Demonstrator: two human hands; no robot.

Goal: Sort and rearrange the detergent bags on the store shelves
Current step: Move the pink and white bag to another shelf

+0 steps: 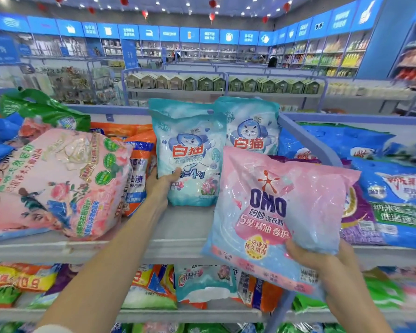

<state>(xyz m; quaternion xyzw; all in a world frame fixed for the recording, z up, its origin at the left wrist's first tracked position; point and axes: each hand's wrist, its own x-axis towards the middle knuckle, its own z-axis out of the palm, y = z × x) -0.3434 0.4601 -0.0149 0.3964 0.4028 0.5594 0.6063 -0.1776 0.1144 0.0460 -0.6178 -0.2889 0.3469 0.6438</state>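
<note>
— What's closest?
— The right grip (pixel 322 263), fingers curled under the lower corner of the pink OMO bag (pixel 279 212), held tilted before the top shelf (pixel 178 227).
— And the left grip (pixel 162 186)?
— Thumb pinching the teal cat bag (pixel 190 155), upright on that shelf, overlapping its twin (pixel 250 131).

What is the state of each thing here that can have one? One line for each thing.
left hand: grips front teal bag at its lower left edge.
front teal bag: upright on the shelf, gripped.
rear teal bag: upright behind it, untouched.
right hand: holds pink OMO bag by its bottom corner.
pink OMO bag: held up before the shelf, tilted.
pink floral bag: lying on its side, untouched.
purple bag: lying flat, partly hidden.
</note>
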